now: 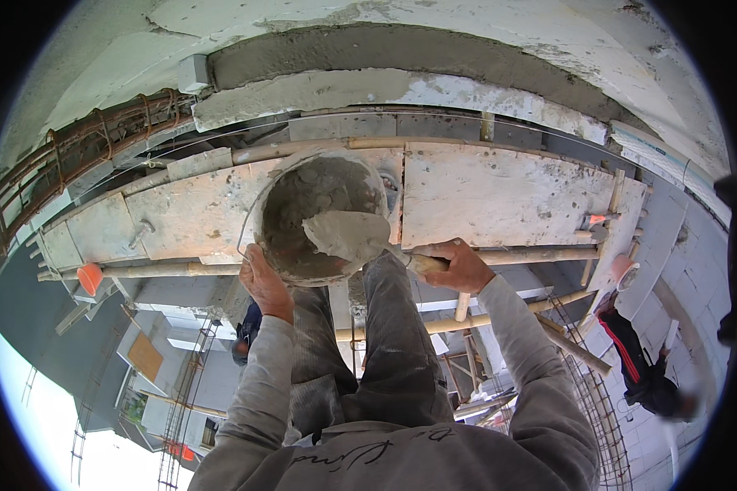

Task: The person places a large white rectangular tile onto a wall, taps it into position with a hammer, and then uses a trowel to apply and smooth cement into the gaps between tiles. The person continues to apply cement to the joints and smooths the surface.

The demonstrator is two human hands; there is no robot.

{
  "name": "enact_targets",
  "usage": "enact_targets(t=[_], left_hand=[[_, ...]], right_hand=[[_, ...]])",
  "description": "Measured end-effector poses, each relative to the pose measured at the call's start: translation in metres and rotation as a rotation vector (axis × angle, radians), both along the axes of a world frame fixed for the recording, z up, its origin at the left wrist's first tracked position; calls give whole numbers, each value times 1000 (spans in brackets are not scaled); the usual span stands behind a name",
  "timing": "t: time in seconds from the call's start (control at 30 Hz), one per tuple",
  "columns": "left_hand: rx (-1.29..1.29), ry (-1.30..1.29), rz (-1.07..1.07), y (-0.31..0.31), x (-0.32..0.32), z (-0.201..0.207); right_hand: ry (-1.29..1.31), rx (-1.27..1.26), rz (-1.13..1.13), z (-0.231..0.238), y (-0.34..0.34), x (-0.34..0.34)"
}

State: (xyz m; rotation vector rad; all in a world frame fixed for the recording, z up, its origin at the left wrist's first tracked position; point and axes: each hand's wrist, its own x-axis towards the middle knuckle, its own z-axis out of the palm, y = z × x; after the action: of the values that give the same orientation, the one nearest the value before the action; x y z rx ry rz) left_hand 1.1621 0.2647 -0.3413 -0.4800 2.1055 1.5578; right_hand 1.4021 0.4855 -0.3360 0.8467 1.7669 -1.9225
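Note:
My right hand (458, 267) is wrapped round the wooden handle of a trowel (344, 235). The mortar-smeared blade lies across the mouth of a bucket (373, 186), over its right side. Grey wet mortar (307, 192) coats the inside and lies in the bottom. My left hand (267, 282) is closed at the bucket's near left rim, where the wire handle comes down; whether it grips rim or wire is partly hidden. The bucket stands in front of my legs, over the scaffold boards.
Plank boards (499, 196) rest on bamboo poles (540, 255), with a drop below. A hammer (142, 232) lies left. Beyond are a mortar-covered ledge (303, 92) and tied rebar (82, 143). An orange container (90, 279) hangs left. A person (643, 364) is below right, another (248, 331) below left.

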Motion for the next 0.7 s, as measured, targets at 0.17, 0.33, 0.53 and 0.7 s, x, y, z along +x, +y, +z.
enact_targets(t=[0.17, 0.33, 0.53, 0.7], left_hand=[[-79, -3, 4, -21, -5, -8], [-231, 15, 35, -46, -10, -9], [-204, -68, 104, -73, -11, 2], [-348, -125, 88, -81, -5, 4]], right_hand=[[-91, 339, -224, -32, 76, 20], [-170, 1228, -56, -95, 139, 22], [-361, 1328, -210, -108, 126, 36], [-280, 320, -967, -120, 90, 7]])
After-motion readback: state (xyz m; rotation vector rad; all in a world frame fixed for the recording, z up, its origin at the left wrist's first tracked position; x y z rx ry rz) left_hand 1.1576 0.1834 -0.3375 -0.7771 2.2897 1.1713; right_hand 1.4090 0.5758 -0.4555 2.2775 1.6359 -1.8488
